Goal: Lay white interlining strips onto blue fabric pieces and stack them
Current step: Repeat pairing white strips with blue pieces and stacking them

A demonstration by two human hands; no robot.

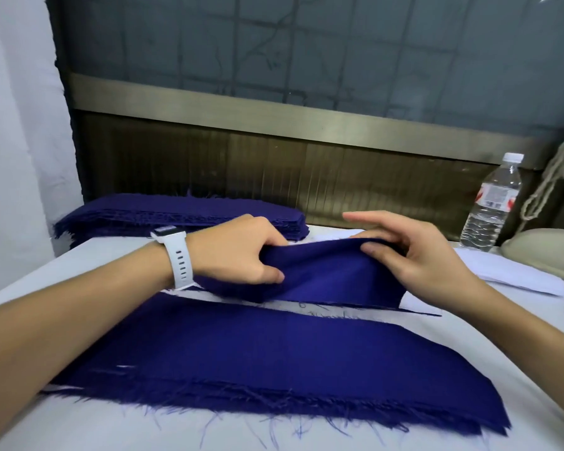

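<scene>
Left grip (241,252) and right grip (414,258) each pinch 1 raised blue fabric piece (326,275); bottle (489,209) holds water.

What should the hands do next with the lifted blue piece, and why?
Probably lower the lifted piece flat onto the near piece, edges matched. The left hand and right hand both pinch it, it sags in the air, and the near piece lies flat just before it.
</scene>
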